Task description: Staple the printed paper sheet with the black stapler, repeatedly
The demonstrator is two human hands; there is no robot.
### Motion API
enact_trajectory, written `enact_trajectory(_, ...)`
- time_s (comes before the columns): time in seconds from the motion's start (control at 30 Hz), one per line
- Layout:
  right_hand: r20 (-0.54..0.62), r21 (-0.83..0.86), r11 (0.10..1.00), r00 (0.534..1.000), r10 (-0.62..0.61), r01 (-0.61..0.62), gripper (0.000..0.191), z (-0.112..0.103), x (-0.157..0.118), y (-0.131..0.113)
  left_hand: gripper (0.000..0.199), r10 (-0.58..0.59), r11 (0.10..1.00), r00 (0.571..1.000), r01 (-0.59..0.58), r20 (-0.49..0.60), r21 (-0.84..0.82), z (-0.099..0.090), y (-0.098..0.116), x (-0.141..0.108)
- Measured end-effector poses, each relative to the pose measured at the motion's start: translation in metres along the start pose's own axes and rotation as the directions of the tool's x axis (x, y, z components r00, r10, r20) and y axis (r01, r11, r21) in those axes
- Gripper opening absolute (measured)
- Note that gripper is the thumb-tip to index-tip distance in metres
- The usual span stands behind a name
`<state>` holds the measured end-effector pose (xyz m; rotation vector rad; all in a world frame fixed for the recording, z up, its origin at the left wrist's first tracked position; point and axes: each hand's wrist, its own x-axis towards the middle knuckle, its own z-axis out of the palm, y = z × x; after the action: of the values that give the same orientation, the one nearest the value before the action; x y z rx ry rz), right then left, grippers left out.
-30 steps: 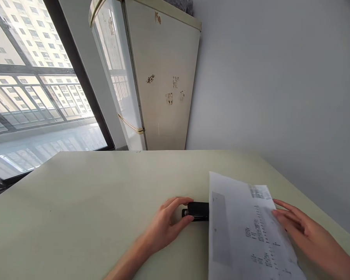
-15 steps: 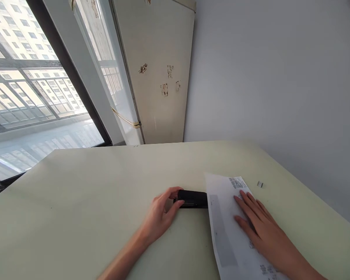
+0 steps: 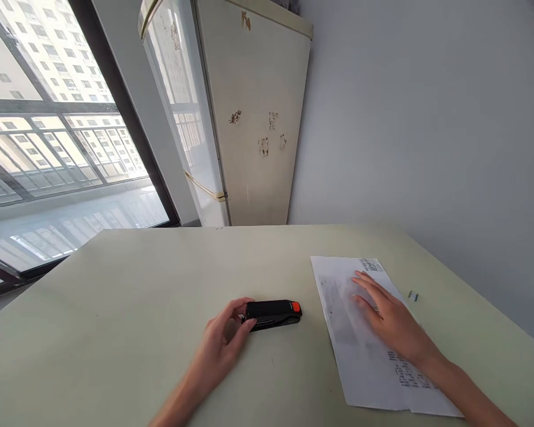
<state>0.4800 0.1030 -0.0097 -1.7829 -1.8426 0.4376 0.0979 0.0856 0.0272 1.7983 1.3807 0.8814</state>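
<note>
**Stapler (image 3: 273, 313) in left grip (image 3: 222, 341); right grip (image 3: 394, 326) on paper (image 3: 349, 362)**

The left grip is clamped on the left end of the black stapler, thumb on the near side and fingers on the far side; the stapler lies on the bench (image 3: 160, 279), its orange-red marked end pointing right, apart from the paper; the right grip is not closed on anything, its fingers slightly apart and laid palm down over the paper; the paper lies on the bench to the right of the stapler, with a printed block at its far right corner and lines of print beside the right forearm; a small piece (image 3: 413, 295), too small to identify, lies on the bench just right of the paper; beyond the far edge of the bench stands a refrigerator (image 3: 258, 71) with brown-stained patches; a window (image 3: 48, 142) is at far left, and a plain wall (image 3: 427, 118) at far right.
</note>
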Motion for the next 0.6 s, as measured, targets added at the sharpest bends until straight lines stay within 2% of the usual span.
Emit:
enact_trajectory(0.17,0.188,0.220,0.973,0.976,-0.111,0.068,0.048,0.003,-0.005,-0.069,0.031,-0.021,0.999,0.999,0.022,-0.024,0.030,-0.001,-0.002,0.001)
enact_trajectory(0.27,0.230,0.271,0.959,0.961,-0.154,0.089,0.048,0.017,-0.001,-0.089,0.030,-0.046,0.998,0.999,0.047,-0.027,0.041,-0.001,-0.005,0.002)
enact_trajectory(0.43,0.252,0.189,0.965,0.941,-0.225,0.180,0.049,0.038,0.004,-0.079,0.027,-0.043,0.997,0.998,0.046,-0.051,0.056,0.001,-0.014,0.002)
enact_trajectory(0.6,0.259,0.115,0.950,0.914,-0.311,0.290,0.048,0.037,0.005,-0.066,0.023,-0.013,0.993,0.996,0.023,-0.084,0.114,0.001,-0.014,0.004)
